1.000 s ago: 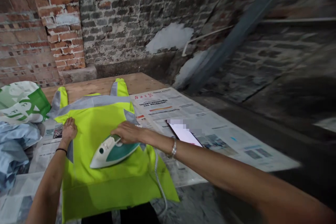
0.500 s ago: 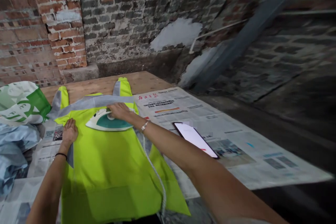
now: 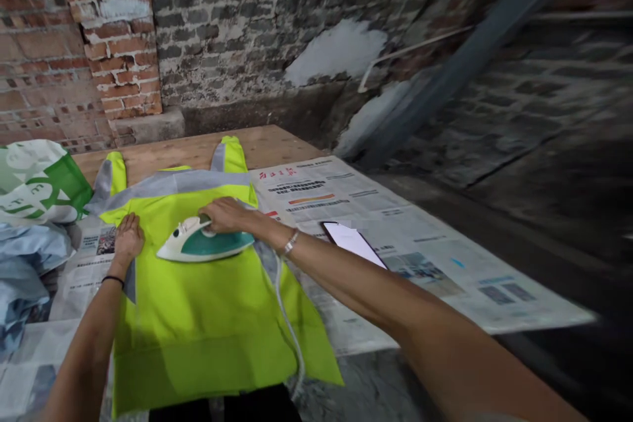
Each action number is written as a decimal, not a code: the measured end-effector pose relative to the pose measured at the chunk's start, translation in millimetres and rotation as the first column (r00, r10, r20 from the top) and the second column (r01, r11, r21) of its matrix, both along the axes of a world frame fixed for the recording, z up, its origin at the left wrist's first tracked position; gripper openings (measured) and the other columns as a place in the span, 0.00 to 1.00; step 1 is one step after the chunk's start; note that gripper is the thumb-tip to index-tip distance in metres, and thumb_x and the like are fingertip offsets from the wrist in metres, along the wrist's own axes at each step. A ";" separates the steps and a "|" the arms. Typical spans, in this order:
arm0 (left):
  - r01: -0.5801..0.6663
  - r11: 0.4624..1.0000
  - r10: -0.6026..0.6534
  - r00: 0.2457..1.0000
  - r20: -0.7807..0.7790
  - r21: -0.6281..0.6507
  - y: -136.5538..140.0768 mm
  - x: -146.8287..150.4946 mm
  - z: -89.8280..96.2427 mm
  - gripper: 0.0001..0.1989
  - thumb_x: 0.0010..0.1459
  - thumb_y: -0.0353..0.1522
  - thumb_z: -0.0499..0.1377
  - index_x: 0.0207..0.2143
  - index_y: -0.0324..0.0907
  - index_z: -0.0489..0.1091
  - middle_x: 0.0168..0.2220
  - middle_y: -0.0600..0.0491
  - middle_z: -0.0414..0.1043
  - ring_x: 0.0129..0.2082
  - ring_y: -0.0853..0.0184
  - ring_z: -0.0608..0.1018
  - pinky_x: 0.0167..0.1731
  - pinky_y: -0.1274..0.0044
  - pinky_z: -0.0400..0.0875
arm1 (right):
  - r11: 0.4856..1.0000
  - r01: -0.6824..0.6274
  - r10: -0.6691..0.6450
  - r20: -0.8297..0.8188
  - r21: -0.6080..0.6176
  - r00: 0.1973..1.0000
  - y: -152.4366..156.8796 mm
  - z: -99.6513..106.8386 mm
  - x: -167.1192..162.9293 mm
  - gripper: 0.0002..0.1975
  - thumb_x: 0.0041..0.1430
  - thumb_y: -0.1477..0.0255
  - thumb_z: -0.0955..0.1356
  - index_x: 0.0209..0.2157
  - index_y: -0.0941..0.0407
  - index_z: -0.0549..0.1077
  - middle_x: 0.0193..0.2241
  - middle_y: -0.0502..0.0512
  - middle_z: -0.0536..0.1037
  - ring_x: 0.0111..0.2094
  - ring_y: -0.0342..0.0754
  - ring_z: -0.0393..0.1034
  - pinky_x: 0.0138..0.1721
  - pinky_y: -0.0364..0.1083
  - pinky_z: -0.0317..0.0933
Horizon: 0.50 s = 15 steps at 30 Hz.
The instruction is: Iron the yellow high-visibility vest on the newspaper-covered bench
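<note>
A bright yellow-green garment with grey bands (image 3: 198, 316) lies spread out on the table, its sleeves pointing toward the wall. My right hand (image 3: 225, 214) is wrapped round the handle of a white and teal iron (image 3: 208, 246). The iron sits flat on the upper part of the garment, its tip pointing left. From its back end a pale cord (image 3: 288, 323) runs down over the cloth toward me. My left hand (image 3: 129, 237) lies flat on the garment's left edge, fingers stretched out, holding nothing.
Newspaper sheets (image 3: 420, 237) cover the table, with bare wood (image 3: 277, 145) at the far side. A phone with a lit screen (image 3: 353, 244) lies right of the garment, partly behind my forearm. At left are a green and white bag (image 3: 47, 181) and crumpled light-blue cloth (image 3: 24, 270).
The iron, with my right hand on it, has moved slightly toward me over the garment. My left hand stays at the garment's left edge. The view has shifted a little.
</note>
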<state>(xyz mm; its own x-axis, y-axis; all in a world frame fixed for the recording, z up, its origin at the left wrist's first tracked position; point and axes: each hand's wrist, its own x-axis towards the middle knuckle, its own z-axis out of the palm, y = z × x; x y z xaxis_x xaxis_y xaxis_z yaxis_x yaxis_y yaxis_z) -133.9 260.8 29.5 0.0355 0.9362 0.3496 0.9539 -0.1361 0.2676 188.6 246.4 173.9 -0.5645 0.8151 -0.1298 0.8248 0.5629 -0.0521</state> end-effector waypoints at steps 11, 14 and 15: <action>0.057 0.945 -0.112 0.982 0.155 0.323 -112.7 25.5 74.6 0.19 0.70 0.33 0.43 0.52 0.39 0.69 0.52 0.42 0.74 0.57 0.58 0.74 0.60 0.61 0.68 | 0.999 0.040 -0.040 -0.013 -0.013 0.999 -117.2 -2.8 1.2 0.13 0.63 0.69 0.68 0.48 0.54 0.78 0.41 0.61 0.82 0.44 0.58 0.77 0.39 0.46 0.62; 0.287 0.901 -0.328 0.941 0.079 0.326 -198.7 58.6 67.2 0.12 0.69 0.36 0.50 0.43 0.44 0.73 0.44 0.47 0.78 0.49 0.63 0.79 0.51 0.69 0.75 | 0.997 0.077 -0.076 -0.036 0.019 0.996 -109.9 -4.6 -6.9 0.14 0.64 0.69 0.67 0.49 0.55 0.77 0.41 0.63 0.82 0.45 0.59 0.77 0.40 0.47 0.63; 0.416 0.859 -0.446 0.895 0.034 0.299 -222.4 72.1 61.2 0.10 0.68 0.36 0.53 0.42 0.46 0.74 0.45 0.48 0.78 0.50 0.63 0.79 0.51 0.71 0.75 | 0.997 0.077 -0.076 -0.041 0.025 0.996 -107.1 -4.0 -11.1 0.14 0.64 0.69 0.67 0.50 0.56 0.77 0.42 0.63 0.82 0.45 0.59 0.77 0.41 0.47 0.63</action>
